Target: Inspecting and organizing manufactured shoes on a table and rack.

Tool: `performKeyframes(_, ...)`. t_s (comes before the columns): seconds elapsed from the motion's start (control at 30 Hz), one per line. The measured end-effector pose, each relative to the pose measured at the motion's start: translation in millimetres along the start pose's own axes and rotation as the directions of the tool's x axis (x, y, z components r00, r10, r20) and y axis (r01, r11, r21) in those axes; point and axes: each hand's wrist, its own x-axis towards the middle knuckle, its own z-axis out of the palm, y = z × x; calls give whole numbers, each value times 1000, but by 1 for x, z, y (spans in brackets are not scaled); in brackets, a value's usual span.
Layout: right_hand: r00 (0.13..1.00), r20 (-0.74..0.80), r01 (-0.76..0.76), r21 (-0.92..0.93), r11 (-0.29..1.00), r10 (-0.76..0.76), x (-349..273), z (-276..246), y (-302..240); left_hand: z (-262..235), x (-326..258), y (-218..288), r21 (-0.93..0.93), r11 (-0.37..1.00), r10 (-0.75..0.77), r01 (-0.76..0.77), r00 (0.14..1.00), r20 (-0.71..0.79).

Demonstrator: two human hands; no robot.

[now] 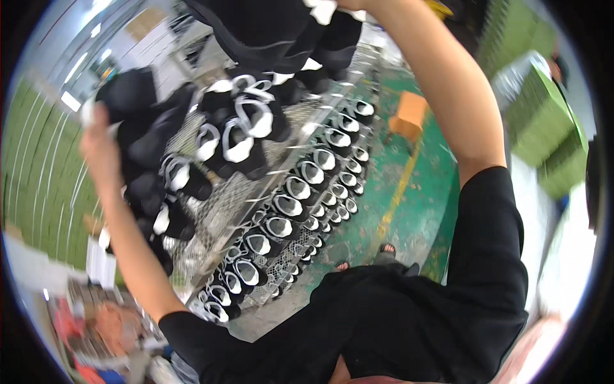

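Observation:
My left hand, blurred by motion, is raised at the left side of a wire-mesh rack. Its fingers appear closed at the edge of a black shoe. At the top edge, my right hand is mostly cut off, and its fingers are hidden. It is beside a large black shoe close to the camera and another black shoe. Below them, black shoes with white linings and pale laces, such as one shoe, stand on the mesh shelf.
Lower tiers of the rack hold rows of similar shoes. An orange stool stands on the green floor to the right. Green boxes are stacked at the right, with more green boxes at the left. Cluttered materials fill the lower left.

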Motion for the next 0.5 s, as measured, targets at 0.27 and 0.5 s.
performKeyframes(0.27,586,-615,-781,-255,571,527,-395,58,-11,58,-51,118,-195,838,538,-510,831,139)
performKeyframes(0.5,-519,-619,-838,505,-207,590,-795,192,-30,182,-300,428,-872,406,874,-275,-162,458)
